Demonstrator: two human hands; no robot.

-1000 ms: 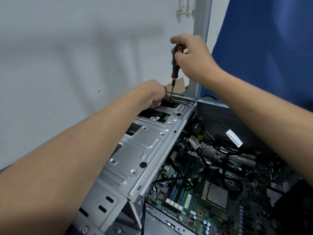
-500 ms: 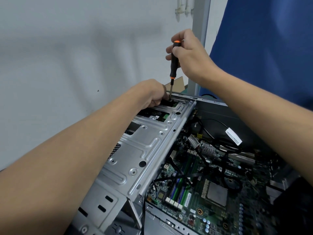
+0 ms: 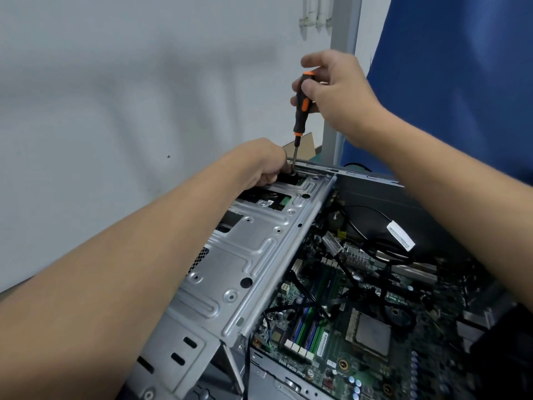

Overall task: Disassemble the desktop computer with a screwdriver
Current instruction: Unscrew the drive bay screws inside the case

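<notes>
Two bare hands over one open desktop computer (image 3: 375,197), open side up, low in the centre and right of the view. One screwdriver (image 3: 301,105): round black handle with orange bands and cap, thin steel shaft, held upright, tip down at the far corner of one stamped grey sheet-metal drive cage (image 3: 248,255). Right hand (image 3: 337,90) pinching the handle between thumb and curled fingers, forefinger lifted above the cap. Left hand (image 3: 259,166) resting by the shaft's tip at a small black part (image 3: 291,179), fingers curled under and hidden; cannot tell whether clamped on anything. One green motherboard (image 3: 331,350) with one square metal-topped processor (image 3: 369,333), several black cables (image 3: 375,251), one white label (image 3: 401,239).
</notes>
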